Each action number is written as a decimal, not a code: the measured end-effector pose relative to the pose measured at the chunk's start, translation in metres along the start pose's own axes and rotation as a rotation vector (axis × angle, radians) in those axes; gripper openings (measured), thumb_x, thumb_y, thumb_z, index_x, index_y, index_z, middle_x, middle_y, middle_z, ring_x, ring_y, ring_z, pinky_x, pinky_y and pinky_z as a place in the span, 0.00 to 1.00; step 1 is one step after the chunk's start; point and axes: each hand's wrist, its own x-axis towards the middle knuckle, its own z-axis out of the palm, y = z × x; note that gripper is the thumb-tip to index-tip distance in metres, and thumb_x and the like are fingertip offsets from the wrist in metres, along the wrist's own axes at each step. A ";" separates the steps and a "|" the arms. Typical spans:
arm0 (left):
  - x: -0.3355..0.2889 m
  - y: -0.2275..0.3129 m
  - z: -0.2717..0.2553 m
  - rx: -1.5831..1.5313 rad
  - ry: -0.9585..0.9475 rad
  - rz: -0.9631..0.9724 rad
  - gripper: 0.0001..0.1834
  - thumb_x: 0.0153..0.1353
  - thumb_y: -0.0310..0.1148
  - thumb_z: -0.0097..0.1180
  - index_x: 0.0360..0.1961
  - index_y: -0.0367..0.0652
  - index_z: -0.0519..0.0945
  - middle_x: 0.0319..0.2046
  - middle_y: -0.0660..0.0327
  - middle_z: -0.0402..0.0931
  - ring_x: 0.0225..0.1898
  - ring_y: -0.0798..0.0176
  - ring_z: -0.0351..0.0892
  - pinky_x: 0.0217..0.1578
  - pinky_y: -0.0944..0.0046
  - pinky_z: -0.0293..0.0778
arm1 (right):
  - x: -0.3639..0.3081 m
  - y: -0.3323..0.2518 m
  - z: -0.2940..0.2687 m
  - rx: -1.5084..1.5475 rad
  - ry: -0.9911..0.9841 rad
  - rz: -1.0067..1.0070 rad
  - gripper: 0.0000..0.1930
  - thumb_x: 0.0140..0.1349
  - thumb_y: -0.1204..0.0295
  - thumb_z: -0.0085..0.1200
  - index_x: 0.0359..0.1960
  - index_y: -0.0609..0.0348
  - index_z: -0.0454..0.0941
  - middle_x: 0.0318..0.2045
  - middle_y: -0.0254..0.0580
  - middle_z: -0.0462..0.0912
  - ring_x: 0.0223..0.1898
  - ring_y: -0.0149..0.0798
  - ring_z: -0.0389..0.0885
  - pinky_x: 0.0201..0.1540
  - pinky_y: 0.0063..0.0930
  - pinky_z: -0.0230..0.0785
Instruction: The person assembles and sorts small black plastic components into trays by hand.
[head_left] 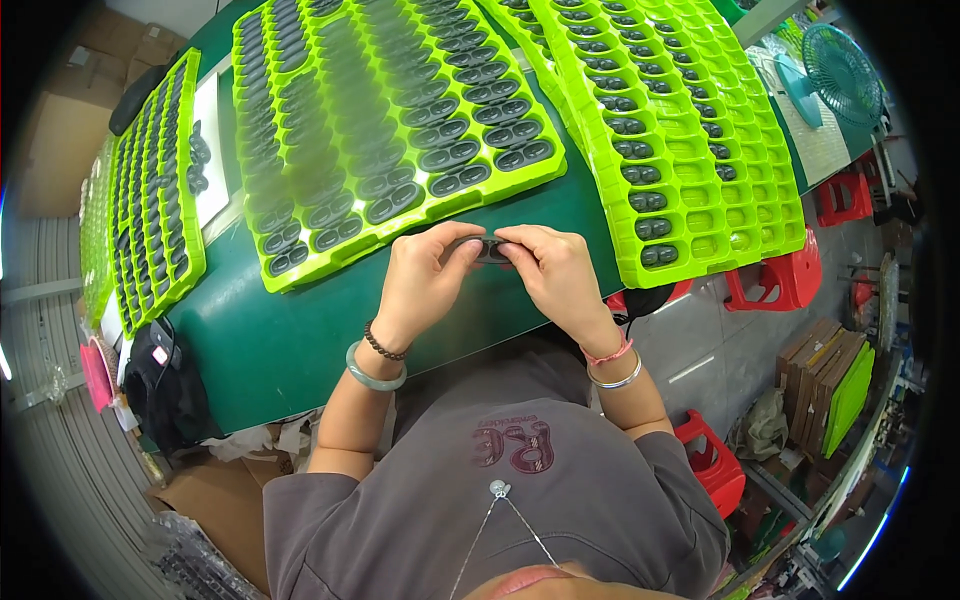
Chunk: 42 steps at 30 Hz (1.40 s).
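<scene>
Between both hands I hold a small dark grey oval piece with two hollows [490,249], like the inner part of an earbud case. My left hand [424,275] pinches its left end between thumb and fingers. The right end is pinched the same way by my right hand [556,274]. My fingers cover much of the piece. Just beyond my hands lies a lime green moulded tray [400,236], filled with rows of similar dark pieces. To the right, another lime green tray [705,247] carries dark pieces in some columns, while other cells show bare green.
A third green tray [190,268] of dark pieces lies at the left on the green table [260,345], near loose dark pieces [198,160] on a white sheet. A black bag [165,385] hangs at the table's left edge. Red stools [790,275] and a teal fan [840,75] are at the right.
</scene>
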 end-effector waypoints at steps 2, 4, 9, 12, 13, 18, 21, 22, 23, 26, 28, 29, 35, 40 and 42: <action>0.000 -0.002 0.003 -0.068 0.042 -0.021 0.08 0.56 0.25 0.54 0.35 0.32 0.79 0.25 0.53 0.81 0.28 0.64 0.83 0.26 0.72 0.74 | 0.001 -0.002 0.001 0.028 -0.037 0.047 0.07 0.56 0.80 0.51 0.35 0.69 0.78 0.26 0.50 0.81 0.20 0.37 0.80 0.24 0.24 0.71; -0.002 -0.001 0.005 -0.012 0.067 -0.012 0.08 0.56 0.25 0.54 0.35 0.32 0.79 0.25 0.53 0.80 0.28 0.64 0.83 0.25 0.72 0.74 | 0.003 -0.005 0.001 -0.019 -0.075 0.128 0.06 0.55 0.81 0.51 0.34 0.68 0.78 0.25 0.50 0.81 0.19 0.36 0.80 0.23 0.23 0.71; 0.000 0.004 0.001 0.076 0.072 -0.027 0.10 0.60 0.26 0.51 0.41 0.32 0.78 0.27 0.59 0.79 0.29 0.67 0.81 0.29 0.72 0.76 | 0.004 0.002 0.003 0.141 -0.058 0.169 0.09 0.58 0.79 0.50 0.39 0.68 0.78 0.26 0.46 0.82 0.24 0.34 0.82 0.25 0.20 0.73; 0.007 -0.003 -0.015 -0.372 -0.219 -0.226 0.18 0.67 0.37 0.42 0.47 0.33 0.74 0.38 0.55 0.77 0.32 0.64 0.80 0.33 0.70 0.77 | 0.006 0.005 -0.001 0.469 -0.071 0.351 0.11 0.60 0.75 0.51 0.41 0.68 0.77 0.29 0.45 0.82 0.27 0.35 0.83 0.26 0.20 0.74; 0.008 -0.003 -0.019 -0.374 -0.208 -0.227 0.18 0.67 0.37 0.42 0.47 0.33 0.74 0.38 0.55 0.77 0.32 0.64 0.80 0.33 0.70 0.77 | 0.007 0.005 -0.003 0.601 -0.074 0.469 0.13 0.60 0.72 0.52 0.42 0.68 0.77 0.31 0.45 0.82 0.29 0.36 0.83 0.26 0.21 0.75; 0.011 -0.003 -0.030 -0.557 -0.251 -0.330 0.22 0.68 0.42 0.37 0.49 0.32 0.73 0.39 0.53 0.77 0.37 0.62 0.80 0.36 0.66 0.78 | 0.016 0.000 -0.005 0.862 -0.108 0.600 0.14 0.63 0.71 0.48 0.44 0.71 0.75 0.33 0.47 0.81 0.31 0.37 0.83 0.29 0.20 0.76; 0.009 -0.001 -0.031 -0.550 -0.199 -0.308 0.19 0.67 0.39 0.42 0.47 0.32 0.75 0.37 0.54 0.78 0.36 0.62 0.80 0.35 0.67 0.77 | 0.019 0.001 -0.001 0.973 -0.113 0.635 0.14 0.63 0.73 0.49 0.45 0.71 0.74 0.33 0.47 0.81 0.31 0.37 0.83 0.30 0.20 0.76; 0.008 -0.004 -0.029 -0.425 -0.148 -0.227 0.17 0.65 0.36 0.45 0.45 0.32 0.76 0.35 0.55 0.78 0.34 0.63 0.81 0.34 0.68 0.77 | 0.019 -0.001 0.002 0.865 -0.086 0.577 0.12 0.61 0.74 0.50 0.43 0.70 0.75 0.32 0.46 0.82 0.31 0.36 0.83 0.29 0.20 0.75; 0.007 -0.008 -0.029 -0.297 -0.086 -0.146 0.15 0.63 0.34 0.48 0.43 0.32 0.77 0.33 0.56 0.79 0.33 0.64 0.81 0.32 0.70 0.77 | 0.020 -0.002 0.007 0.761 -0.070 0.511 0.11 0.60 0.75 0.52 0.41 0.70 0.76 0.31 0.46 0.82 0.30 0.35 0.83 0.29 0.20 0.74; 0.002 -0.001 -0.016 0.182 0.089 0.066 0.08 0.57 0.27 0.53 0.36 0.35 0.79 0.25 0.54 0.80 0.26 0.62 0.81 0.27 0.68 0.74 | 0.010 -0.001 0.018 0.385 0.102 0.284 0.06 0.55 0.79 0.55 0.34 0.69 0.79 0.26 0.46 0.82 0.28 0.30 0.83 0.29 0.18 0.72; 0.003 -0.005 -0.012 0.292 0.163 0.271 0.07 0.55 0.25 0.54 0.34 0.36 0.80 0.26 0.52 0.79 0.25 0.55 0.79 0.26 0.63 0.72 | 0.005 0.006 0.020 0.447 0.112 0.285 0.07 0.57 0.80 0.53 0.37 0.69 0.78 0.27 0.45 0.83 0.30 0.31 0.83 0.31 0.17 0.72; 0.004 -0.007 -0.014 0.303 0.173 0.344 0.07 0.54 0.26 0.55 0.34 0.37 0.80 0.26 0.54 0.78 0.27 0.54 0.77 0.29 0.61 0.72 | 0.003 0.005 0.021 0.523 0.113 0.291 0.08 0.58 0.81 0.52 0.39 0.69 0.77 0.27 0.45 0.82 0.32 0.32 0.83 0.32 0.17 0.72; 0.065 -0.002 -0.120 0.568 0.507 0.480 0.06 0.53 0.25 0.57 0.32 0.37 0.79 0.25 0.56 0.77 0.26 0.61 0.76 0.29 0.66 0.71 | -0.019 -0.014 0.015 0.359 0.049 0.210 0.20 0.52 0.82 0.56 0.49 0.66 0.72 0.45 0.50 0.75 0.43 0.39 0.78 0.41 0.24 0.74; 0.163 -0.038 -0.242 0.717 0.684 0.056 0.11 0.51 0.36 0.60 0.31 0.40 0.81 0.28 0.57 0.81 0.31 0.63 0.80 0.34 0.65 0.74 | -0.041 -0.002 0.023 -0.032 0.148 -0.012 0.05 0.53 0.81 0.55 0.33 0.66 0.78 0.37 0.47 0.78 0.38 0.44 0.78 0.43 0.31 0.69; 0.193 -0.051 -0.257 0.738 0.698 -0.020 0.11 0.49 0.37 0.61 0.31 0.41 0.82 0.29 0.56 0.81 0.32 0.61 0.80 0.36 0.64 0.74 | -0.039 -0.001 0.026 -0.055 0.173 -0.040 0.05 0.53 0.81 0.55 0.33 0.66 0.78 0.37 0.47 0.78 0.38 0.44 0.78 0.43 0.31 0.70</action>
